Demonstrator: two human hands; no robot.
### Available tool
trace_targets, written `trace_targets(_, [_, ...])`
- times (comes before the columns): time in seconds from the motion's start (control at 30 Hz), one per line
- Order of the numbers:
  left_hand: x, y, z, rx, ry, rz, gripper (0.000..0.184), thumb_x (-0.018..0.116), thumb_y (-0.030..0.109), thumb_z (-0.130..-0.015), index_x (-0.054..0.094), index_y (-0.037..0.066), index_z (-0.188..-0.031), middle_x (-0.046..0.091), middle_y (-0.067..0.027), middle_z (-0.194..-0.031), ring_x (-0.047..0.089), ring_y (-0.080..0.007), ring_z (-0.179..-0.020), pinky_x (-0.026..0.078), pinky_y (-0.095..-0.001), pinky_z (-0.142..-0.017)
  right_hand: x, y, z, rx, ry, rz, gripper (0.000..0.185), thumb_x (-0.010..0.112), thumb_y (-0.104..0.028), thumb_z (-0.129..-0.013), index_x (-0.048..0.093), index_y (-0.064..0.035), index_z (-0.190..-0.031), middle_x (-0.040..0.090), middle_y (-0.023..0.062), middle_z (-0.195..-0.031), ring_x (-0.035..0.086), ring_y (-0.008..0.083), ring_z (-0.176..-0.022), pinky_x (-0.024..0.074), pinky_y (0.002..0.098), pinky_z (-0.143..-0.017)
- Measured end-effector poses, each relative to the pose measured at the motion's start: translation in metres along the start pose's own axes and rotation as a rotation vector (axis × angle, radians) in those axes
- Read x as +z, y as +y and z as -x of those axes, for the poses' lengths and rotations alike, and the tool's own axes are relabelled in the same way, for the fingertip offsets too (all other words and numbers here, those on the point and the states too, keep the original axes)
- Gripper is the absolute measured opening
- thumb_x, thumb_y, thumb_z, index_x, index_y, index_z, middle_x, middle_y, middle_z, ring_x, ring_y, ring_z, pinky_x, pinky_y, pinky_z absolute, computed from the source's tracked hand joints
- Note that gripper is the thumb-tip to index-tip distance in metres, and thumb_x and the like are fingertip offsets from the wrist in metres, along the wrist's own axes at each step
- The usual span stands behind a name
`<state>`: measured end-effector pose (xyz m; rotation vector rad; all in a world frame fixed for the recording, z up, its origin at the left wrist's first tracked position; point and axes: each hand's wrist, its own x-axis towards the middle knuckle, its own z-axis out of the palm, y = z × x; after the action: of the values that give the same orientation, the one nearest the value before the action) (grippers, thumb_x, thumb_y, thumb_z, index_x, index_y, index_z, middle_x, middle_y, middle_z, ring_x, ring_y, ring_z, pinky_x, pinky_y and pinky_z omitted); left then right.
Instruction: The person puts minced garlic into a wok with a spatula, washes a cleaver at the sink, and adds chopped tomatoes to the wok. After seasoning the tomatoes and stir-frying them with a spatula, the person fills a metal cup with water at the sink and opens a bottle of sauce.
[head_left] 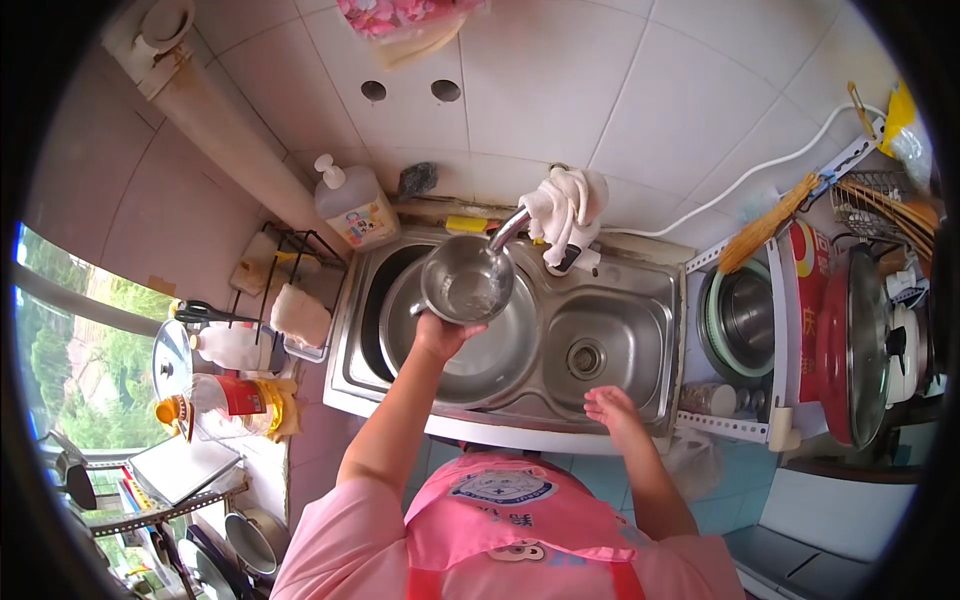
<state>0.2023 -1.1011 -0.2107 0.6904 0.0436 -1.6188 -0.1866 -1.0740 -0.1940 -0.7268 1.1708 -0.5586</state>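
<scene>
Over the left side of the double sink (640, 282), left arm reached well forward, forearm angled inward; left hand (445, 336) was closed on the near side of a small metal bowl (462, 285), thumb toward the right, other fingers mostly hidden. Bowl sat just beyond the grip, mouth up, under the faucet (511, 228), water seemingly inside. Large metal basin (500, 370) lay beneath it. Right arm reached less far; right hand (612, 408) loosely opened, fingers slightly bent, near the right compartment's (632, 345) front edge, well apart from the bowl.
</scene>
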Motion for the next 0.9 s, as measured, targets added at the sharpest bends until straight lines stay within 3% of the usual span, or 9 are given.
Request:
trace_targets(0.2, [-0.013, -0.06, -0.002, -0.098, 0.083, 0.013, 0.054, 0.03, 0.049, -0.098, 0.041, 0.014, -0.137, 0.052, -0.0126, -0.133, 0.055, -0.0366, -0.115, 0.06, -0.0542, -0.072, -0.012, 0.002, 0.018, -0.038, -0.005, 0.023, 0.022, 0.059, -0.02, -0.094, 0.057, -0.005, -0.109, 0.063, 0.0096, -0.108, 0.062, 0.0174, -0.092, 0.0506, 0.0313, -0.083])
trace_targets(0.33, [-0.03, -0.031, 0.021, -0.093, 0.126, -0.049, 0.054, 0.022, 0.045, -0.099, 0.04, 0.012, -0.138, 0.047, -0.0142, -0.137, 0.052, -0.0371, -0.12, 0.057, -0.0552, -0.075, -0.015, 0.012, 0.034, 0.012, 0.025, 0.026, 0.022, 0.06, -0.02, -0.093, 0.057, -0.0043, -0.109, 0.063, 0.01, -0.108, 0.062, 0.0174, -0.093, 0.0503, 0.0311, -0.083])
trace_targets(0.37, [-0.022, -0.025, 0.021, -0.06, 0.287, -0.061, 0.055, 0.02, 0.045, -0.1, 0.04, 0.011, -0.138, 0.048, -0.0143, -0.136, 0.053, -0.0366, -0.118, 0.055, -0.0561, -0.079, -0.012, 0.013, 0.036, 0.02, 0.009, 0.038, 0.023, 0.06, -0.02, -0.094, 0.057, -0.0041, -0.109, 0.063, 0.01, -0.108, 0.061, 0.0175, -0.094, 0.05, 0.031, -0.083])
trace_targets(0.47, [-0.029, -0.025, 0.011, -0.046, 0.209, -0.066, 0.057, 0.02, 0.047, -0.1, 0.039, 0.01, -0.138, 0.046, -0.0152, -0.137, 0.052, -0.037, -0.119, 0.054, -0.0572, -0.082, -0.002, 0.011, 0.033, 0.019, -0.038, 0.037, 0.022, 0.059, -0.02, -0.094, 0.057, -0.0044, -0.109, 0.062, 0.0097, -0.108, 0.061, 0.0173, -0.094, 0.0489, 0.0304, -0.086])
trace_targets(0.57, [-0.035, -0.025, 0.02, -0.024, 0.252, -0.104, 0.06, 0.025, 0.053, -0.099, 0.045, 0.008, -0.132, 0.055, -0.0151, -0.125, 0.058, -0.0353, -0.108, 0.056, -0.0546, -0.077, 0.0, 0.012, 0.034, 0.001, -0.053, 0.06, 0.02, 0.056, -0.019, -0.095, 0.056, -0.0033, -0.109, 0.062, 0.0111, -0.109, 0.061, 0.0194, -0.095, 0.0481, 0.0323, -0.088])
trace_targets(0.67, [-0.034, -0.005, 0.033, 0.085, 0.434, -0.297, 0.059, 0.034, 0.059, -0.096, 0.056, 0.007, -0.114, 0.064, -0.0126, -0.091, 0.063, -0.0284, -0.072, 0.059, -0.0471, -0.064, -0.009, 0.023, 0.034, 0.013, -0.055, 0.055, 0.022, 0.058, -0.021, -0.095, 0.057, -0.0045, -0.109, 0.062, 0.0084, -0.108, 0.06, 0.0155, -0.095, 0.0481, 0.029, -0.086])
trace_targets(0.77, [-0.019, 0.016, 0.042, 0.193, 0.467, -0.442, 0.061, 0.036, 0.058, -0.096, 0.049, 0.005, -0.125, 0.063, -0.0121, -0.097, 0.065, -0.0265, -0.075, 0.058, -0.0425, -0.06, -0.009, 0.024, 0.032, 0.008, -0.053, 0.028, 0.022, 0.058, -0.021, -0.095, 0.057, -0.0046, -0.109, 0.062, 0.0077, -0.107, 0.06, 0.0146, -0.096, 0.048, 0.0282, -0.086])
trace_targets(0.83, [-0.003, 0.022, 0.046, 0.487, 0.511, -0.797, 0.063, 0.039, 0.054, -0.098, 0.039, 0.004, -0.137, 0.06, -0.0087, -0.101, 0.064, -0.0211, -0.075, 0.056, -0.0358, -0.06, -0.012, 0.029, 0.034, -0.03, -0.09, 0.048, 0.022, 0.059, -0.021, -0.094, 0.057, -0.0041, -0.109, 0.062, 0.0067, -0.107, 0.06, 0.0143, -0.096, 0.0481, 0.028, -0.086])
trace_targets(0.9, [-0.011, 0.036, 0.047, 0.577, 0.398, -1.023, 0.062, 0.041, 0.047, -0.099, 0.031, 0.005, -0.143, 0.056, -0.0066, -0.103, 0.062, -0.0153, -0.08, 0.054, -0.0301, -0.063, -0.008, 0.028, 0.035, -0.039, -0.084, 0.02, 0.021, 0.059, -0.019, -0.094, 0.058, -0.0035, -0.108, 0.062, 0.0061, -0.106, 0.059, 0.014, -0.096, 0.048, 0.0279, -0.087])
